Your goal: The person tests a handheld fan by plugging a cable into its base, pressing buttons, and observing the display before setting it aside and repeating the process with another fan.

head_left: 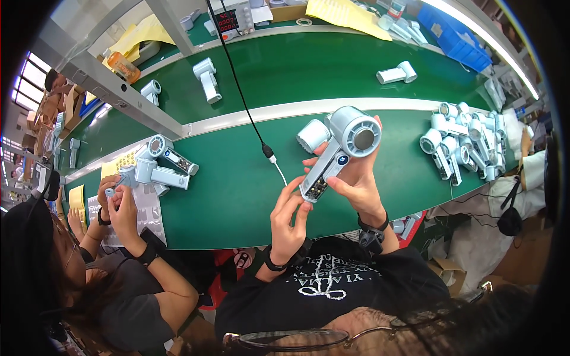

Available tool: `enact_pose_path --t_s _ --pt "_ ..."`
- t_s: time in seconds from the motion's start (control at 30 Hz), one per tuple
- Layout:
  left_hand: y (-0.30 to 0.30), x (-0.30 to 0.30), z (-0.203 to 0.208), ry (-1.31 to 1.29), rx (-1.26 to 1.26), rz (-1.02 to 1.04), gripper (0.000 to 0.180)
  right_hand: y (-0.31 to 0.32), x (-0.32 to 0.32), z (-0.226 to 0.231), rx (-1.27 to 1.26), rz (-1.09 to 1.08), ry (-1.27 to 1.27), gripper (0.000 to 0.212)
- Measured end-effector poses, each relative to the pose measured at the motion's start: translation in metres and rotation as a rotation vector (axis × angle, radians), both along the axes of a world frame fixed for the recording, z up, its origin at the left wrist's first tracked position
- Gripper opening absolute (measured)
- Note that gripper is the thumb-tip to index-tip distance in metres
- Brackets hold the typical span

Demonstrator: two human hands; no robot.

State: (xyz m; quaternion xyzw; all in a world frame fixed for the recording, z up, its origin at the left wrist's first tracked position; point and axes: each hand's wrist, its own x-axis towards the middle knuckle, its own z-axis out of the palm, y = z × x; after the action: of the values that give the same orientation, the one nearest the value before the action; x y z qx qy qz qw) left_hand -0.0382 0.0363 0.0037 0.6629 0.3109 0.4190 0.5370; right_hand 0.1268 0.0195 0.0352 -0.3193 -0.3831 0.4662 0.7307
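A light-blue handheld fan (pixel 330 169) is held up over the green bench, its round head pointing away and its handle slanting down to the left. Along the handle a strip of circuit board shows, with a dark round spot above it. My right hand (pixel 362 181) is wrapped round the fan from the right, thumb on the handle. At the handle's lower end, my left hand (pixel 288 222) pinches it between fingers and thumb. A white cable (pixel 279 170) drops to behind my left fingers; its end is hidden. Behind the held fan lies another fan (pixel 313 135) on the bench.
A heap of fans (pixel 466 139) covers the bench's right end. At left, a co-worker's hands (pixel 122 207) handle a part beside several fans (pixel 163 166). The black cord (pixel 246 107) hangs down from above. Beyond a pale rail (pixel 237 123), more fans (pixel 208 83) lie on green surface.
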Motion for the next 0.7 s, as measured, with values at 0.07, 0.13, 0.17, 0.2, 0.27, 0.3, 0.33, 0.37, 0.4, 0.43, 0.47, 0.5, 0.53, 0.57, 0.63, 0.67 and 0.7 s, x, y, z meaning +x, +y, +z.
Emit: enact_pose_path --t_s 0.07,0.13,0.17,0.2,0.27,0.3,0.33,0.37,0.4,0.43,0.47,0.5,0.53,0.57,0.63,0.67,0.7 --pt "-0.001 -0.001 0.001 0.010 -0.001 0.006 0.014 0.000 -0.001 -0.001 -0.002 -0.025 0.003 0.114" --pt "-0.001 0.000 0.002 0.015 -0.004 0.009 0.014 -0.001 -0.002 -0.004 0.049 -0.010 0.012 0.116" --pt "0.000 0.001 0.003 0.025 0.000 0.002 0.013 -0.001 -0.003 -0.005 0.075 -0.003 0.016 0.117" --pt "0.000 0.002 0.003 0.034 0.004 -0.006 0.013 -0.001 -0.002 -0.007 0.073 -0.003 0.016 0.117" --pt "0.000 0.002 0.004 0.043 0.009 -0.015 0.013 -0.003 -0.002 -0.008 0.052 -0.013 -0.029 0.119" --pt "0.000 0.002 0.003 0.042 0.002 -0.014 0.013 -0.003 -0.002 -0.009 0.042 -0.017 -0.052 0.120" --pt "0.000 0.002 0.003 0.041 -0.005 -0.013 0.013 -0.004 -0.002 -0.008 0.042 -0.018 -0.052 0.120" --pt "0.000 0.002 0.003 0.040 -0.011 -0.012 0.014 -0.005 -0.003 -0.008 0.047 -0.023 -0.046 0.120" --pt "0.000 0.001 0.003 0.040 -0.012 -0.014 0.014 -0.005 -0.004 -0.008 0.051 -0.029 -0.040 0.120" --pt "0.001 -0.001 0.003 0.044 -0.025 -0.040 0.014 -0.006 -0.004 -0.008 0.056 -0.035 -0.034 0.120" --pt "0.002 -0.003 0.004 0.047 -0.038 -0.067 0.015 -0.007 -0.004 -0.007 0.056 -0.036 -0.034 0.120" --pt "0.003 -0.005 0.004 0.051 -0.051 -0.093 0.015 -0.009 -0.003 -0.004 0.041 -0.023 -0.037 0.119" --pt "0.005 -0.006 0.004 0.051 -0.050 -0.095 0.015 -0.011 -0.001 -0.001 0.025 -0.009 -0.040 0.119" --pt "0.007 -0.008 0.004 0.043 -0.064 -0.135 0.016 -0.012 0.000 0.000 0.010 0.007 -0.044 0.118" --pt "0.010 -0.009 0.004 0.028 -0.093 -0.216 0.018 -0.011 0.001 0.000 0.026 -0.012 -0.051 0.117" --pt "0.010 -0.009 0.002 0.027 -0.091 -0.216 0.018 -0.011 0.001 -0.001 0.039 -0.032 -0.057 0.115" --pt "0.011 -0.008 -0.001 0.029 -0.041 -0.216 0.018 -0.011 0.002 -0.001 0.053 -0.051 -0.063 0.114"
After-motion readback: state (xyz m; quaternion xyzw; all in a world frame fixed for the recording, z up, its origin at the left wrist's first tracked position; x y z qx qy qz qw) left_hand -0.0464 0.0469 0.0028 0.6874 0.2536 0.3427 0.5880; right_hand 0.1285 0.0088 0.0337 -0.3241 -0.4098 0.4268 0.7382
